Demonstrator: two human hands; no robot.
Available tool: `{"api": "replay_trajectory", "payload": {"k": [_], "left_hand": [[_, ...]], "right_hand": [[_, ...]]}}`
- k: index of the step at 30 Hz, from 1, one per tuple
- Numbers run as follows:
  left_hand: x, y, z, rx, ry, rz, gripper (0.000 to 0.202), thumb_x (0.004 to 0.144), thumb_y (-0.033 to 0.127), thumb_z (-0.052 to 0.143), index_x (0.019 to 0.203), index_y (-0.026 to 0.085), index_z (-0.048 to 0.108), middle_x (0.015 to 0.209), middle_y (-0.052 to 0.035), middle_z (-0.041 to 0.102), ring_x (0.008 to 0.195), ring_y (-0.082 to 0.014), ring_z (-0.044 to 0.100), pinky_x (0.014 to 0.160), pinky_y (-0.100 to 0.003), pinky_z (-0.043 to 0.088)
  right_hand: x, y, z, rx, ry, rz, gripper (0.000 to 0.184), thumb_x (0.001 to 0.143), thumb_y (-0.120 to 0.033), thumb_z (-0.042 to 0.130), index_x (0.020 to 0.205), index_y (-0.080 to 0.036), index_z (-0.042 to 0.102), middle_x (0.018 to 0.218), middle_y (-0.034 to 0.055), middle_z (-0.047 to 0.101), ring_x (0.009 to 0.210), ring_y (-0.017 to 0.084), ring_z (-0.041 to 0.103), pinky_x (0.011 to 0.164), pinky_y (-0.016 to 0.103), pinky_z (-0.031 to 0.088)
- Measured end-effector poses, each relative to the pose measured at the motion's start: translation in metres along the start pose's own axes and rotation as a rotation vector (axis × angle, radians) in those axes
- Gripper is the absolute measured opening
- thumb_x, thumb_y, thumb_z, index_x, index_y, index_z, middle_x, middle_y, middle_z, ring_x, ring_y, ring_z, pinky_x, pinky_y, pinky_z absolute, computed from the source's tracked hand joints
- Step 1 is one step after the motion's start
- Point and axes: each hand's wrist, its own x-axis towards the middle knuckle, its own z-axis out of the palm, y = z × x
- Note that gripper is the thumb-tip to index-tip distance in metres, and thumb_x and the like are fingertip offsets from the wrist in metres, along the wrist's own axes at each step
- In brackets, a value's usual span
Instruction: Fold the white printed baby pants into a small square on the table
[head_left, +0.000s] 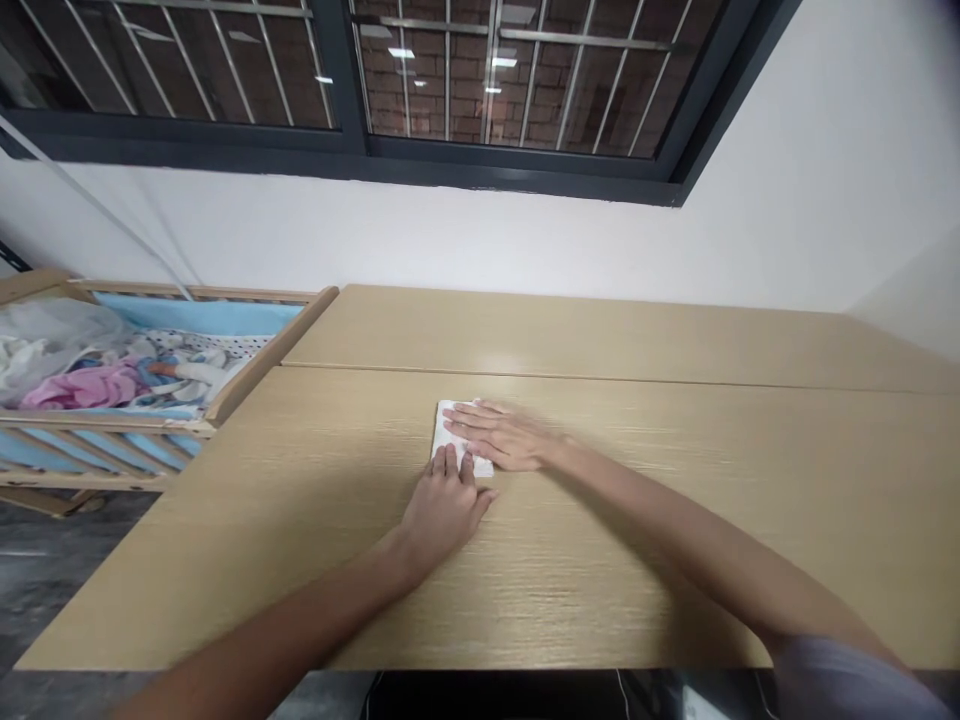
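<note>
Left grip (442, 512) and right grip (501, 436) are spread flat and pressed onto a folded white napkin (448, 432) on the wood-grain tabletop (675, 500), while pink and white fabrics (82, 385) are heaped inside a slatted wooden crib (262, 352) alongside.

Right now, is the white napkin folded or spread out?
Folded, it seems: the napkin is a small neat rectangle on the table, with the right hand flat on it.

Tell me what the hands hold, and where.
Nothing is gripped: the right hand lies flat on the white cloth; left fingertips rest on its near edge.
</note>
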Motion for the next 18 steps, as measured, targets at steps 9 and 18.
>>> {"api": "replay_trajectory", "payload": {"k": [9, 18], "left_hand": [[0.005, -0.008, -0.013, -0.087, -0.021, -0.026, 0.046, 0.101, 0.046, 0.044, 0.123, 0.011, 0.065, 0.124, -0.0239, 0.067, 0.121, -0.0359, 0.062, 0.094, -0.045, 0.054], [0.026, -0.062, -0.027, -0.005, 0.029, -0.344, 0.044, 0.100, 0.050, 0.039, 0.095, 0.014, 0.064, 0.092, -0.0185, 0.069, 0.097, -0.0332, 0.065, 0.088, -0.045, 0.048]], "right_hand": [[0.012, 0.030, -0.013, 0.053, 0.102, 0.178, 0.053, 0.106, -0.049, 0.038, 0.157, -0.033, 0.036, 0.166, 0.0005, 0.030, 0.155, 0.023, 0.022, 0.128, 0.048, 0.015], [0.003, 0.022, -0.008, 0.226, 0.507, 0.392, 0.040, 0.101, -0.044, 0.049, 0.127, -0.018, 0.065, 0.122, 0.0144, 0.065, 0.109, 0.025, 0.063, 0.099, 0.044, 0.049]]}}
